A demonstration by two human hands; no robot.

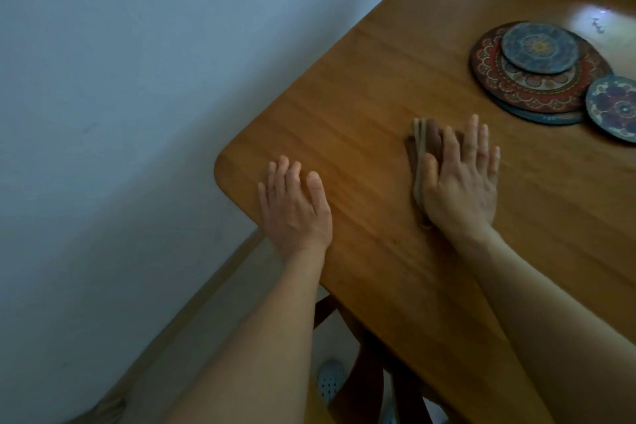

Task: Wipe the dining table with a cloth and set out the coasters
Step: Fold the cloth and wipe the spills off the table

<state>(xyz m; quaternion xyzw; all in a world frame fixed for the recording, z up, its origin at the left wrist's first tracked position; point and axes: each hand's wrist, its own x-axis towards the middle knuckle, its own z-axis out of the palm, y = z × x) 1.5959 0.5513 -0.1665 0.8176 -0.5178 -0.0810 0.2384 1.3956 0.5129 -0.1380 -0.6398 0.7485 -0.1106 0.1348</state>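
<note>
One folded cloth under the straight fingers of the right hand

There are two hands, a left hand and a right hand. There is one brown cloth and one wooden surface. There are four round coasters: one big red coaster, one big blue coaster, one small blue coaster and one small flower coaster.

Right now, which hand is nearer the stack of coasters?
Right. The right hand lies flat on the cloth, just short of the stack of coasters; the left hand rests by the table corner, farther away.
</note>
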